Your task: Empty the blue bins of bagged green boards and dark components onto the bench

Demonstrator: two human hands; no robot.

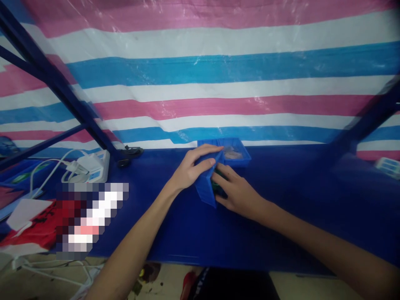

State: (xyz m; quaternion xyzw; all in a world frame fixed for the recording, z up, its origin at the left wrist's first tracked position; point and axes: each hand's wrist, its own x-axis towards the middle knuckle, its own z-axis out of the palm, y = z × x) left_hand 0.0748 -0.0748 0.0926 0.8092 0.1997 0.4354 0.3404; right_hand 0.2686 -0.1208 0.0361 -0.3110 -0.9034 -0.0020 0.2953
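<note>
A small blue plastic bin [206,183] stands tipped on its side in the middle of the blue table [296,208]. My left hand [192,168] grips its upper wall, fingers curled over the top edge. My right hand [240,193] reaches into the bin's open side, its fingertips on small dark-green parts [218,175] that are mostly hidden. Just behind stands a second blue bin [240,153], upright, with pale small items inside.
A white power strip [93,166] with white cables lies at the left, next to red and white packaging [34,227]. Dark blue frame bars [53,83] slant at the left and right. A striped pink, white and blue tarp [218,83] hangs right behind the table.
</note>
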